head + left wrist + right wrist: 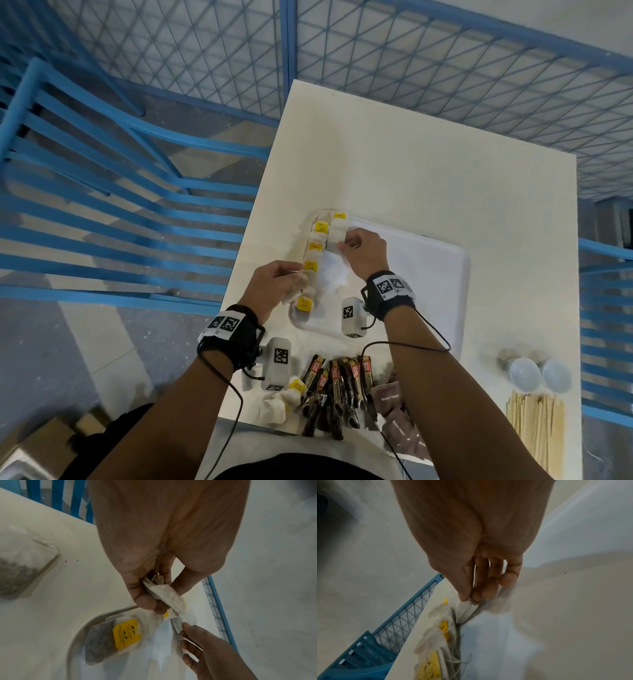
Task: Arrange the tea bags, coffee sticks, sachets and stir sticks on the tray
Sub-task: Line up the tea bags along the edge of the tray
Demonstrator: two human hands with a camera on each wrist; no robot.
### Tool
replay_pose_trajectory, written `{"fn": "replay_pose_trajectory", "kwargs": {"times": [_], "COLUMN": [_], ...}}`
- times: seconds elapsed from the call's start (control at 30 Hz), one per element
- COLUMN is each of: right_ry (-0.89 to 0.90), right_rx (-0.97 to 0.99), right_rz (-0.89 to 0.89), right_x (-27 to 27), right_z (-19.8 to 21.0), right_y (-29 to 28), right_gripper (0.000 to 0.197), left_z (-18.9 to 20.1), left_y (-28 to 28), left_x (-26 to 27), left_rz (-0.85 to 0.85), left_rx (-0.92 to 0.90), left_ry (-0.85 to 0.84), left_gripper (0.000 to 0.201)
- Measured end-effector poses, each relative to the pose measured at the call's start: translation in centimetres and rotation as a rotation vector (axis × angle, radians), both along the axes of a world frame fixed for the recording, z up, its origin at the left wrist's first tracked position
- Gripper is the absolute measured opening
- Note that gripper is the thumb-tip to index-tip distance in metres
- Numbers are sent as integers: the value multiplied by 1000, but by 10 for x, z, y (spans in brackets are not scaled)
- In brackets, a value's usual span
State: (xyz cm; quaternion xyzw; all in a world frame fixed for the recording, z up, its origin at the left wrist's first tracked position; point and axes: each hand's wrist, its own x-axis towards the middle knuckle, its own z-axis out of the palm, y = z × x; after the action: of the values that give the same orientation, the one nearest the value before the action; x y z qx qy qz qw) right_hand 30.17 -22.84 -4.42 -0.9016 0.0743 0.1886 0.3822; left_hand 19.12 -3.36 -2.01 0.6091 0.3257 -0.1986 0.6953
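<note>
Your left hand (274, 281) was clamped on a spare tea bag (164, 595); your right hand (363, 251) pinched another (336, 236) in the row along the tray's (445, 301) left edge. The bags were thin, limp paper with stiff yellow tags: you needed to lay each flat, overlapping evenly, strings tucked
</note>
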Motion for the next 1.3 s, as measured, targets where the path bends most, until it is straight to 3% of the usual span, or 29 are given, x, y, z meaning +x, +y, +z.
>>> {"fn": "replay_pose_trajectory", "kwargs": {"times": [0.73,1.1,1.3], "right_ry": [-15,52,81], "right_rx": [98,98,129], "right_rz": [-209,-196,-212], "right_x": [-10,-25,-23], "right_z": [0,-1,-2], "right_y": [-4,2,1], "right_gripper": [16,8,16], "left_z": [-9,-7,-4], "left_y": [-1,-4,-2], "left_x": [-1,-1,-3], "left_rz": [28,21,20], "left_rx": [-36,-30,-31], "left_ry": [-8,-20,-42], "left_gripper": [21,23,22]}}
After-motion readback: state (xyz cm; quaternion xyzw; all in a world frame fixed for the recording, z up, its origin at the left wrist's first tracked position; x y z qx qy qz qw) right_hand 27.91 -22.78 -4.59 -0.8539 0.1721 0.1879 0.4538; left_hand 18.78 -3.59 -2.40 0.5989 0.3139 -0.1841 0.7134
